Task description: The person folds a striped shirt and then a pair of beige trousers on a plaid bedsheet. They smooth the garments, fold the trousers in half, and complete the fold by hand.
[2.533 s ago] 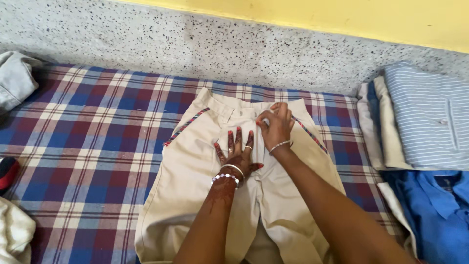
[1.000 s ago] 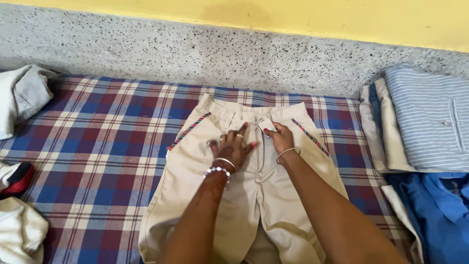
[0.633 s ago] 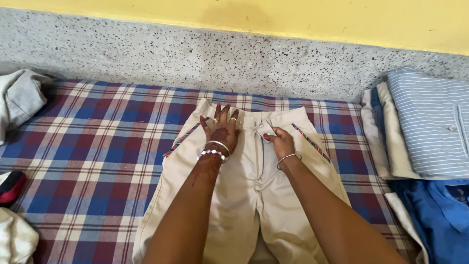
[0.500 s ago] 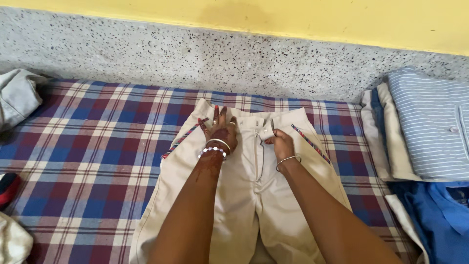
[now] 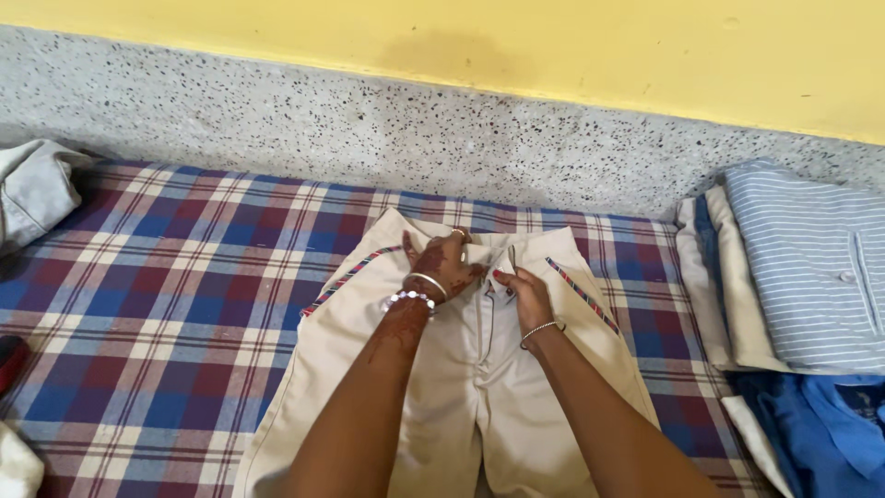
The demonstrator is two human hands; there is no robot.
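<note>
A pair of beige shorts (image 5: 479, 406) with checked pocket trim lies flat on a plaid blanket (image 5: 175, 304), waistband toward the wall. My left hand (image 5: 442, 263), with bracelets at the wrist, rests on the waistband left of the fly, fingers curled onto the cloth. My right hand (image 5: 524, 293) pinches the fly edge just right of it. Both forearms reach up over the shorts' legs.
A stack of folded clothes (image 5: 793, 267), striped shirt on top and blue garments (image 5: 820, 424) below, lies at the right. A grey garment (image 5: 37, 189) sits at the far left. A speckled stone skirting (image 5: 369, 129) and a yellow wall rise behind.
Both hands have moved up from the middle of the shorts to the waistband. The flat left hand has curled onto the cloth by the fly, and the right hand now pinches the fly edge.
</note>
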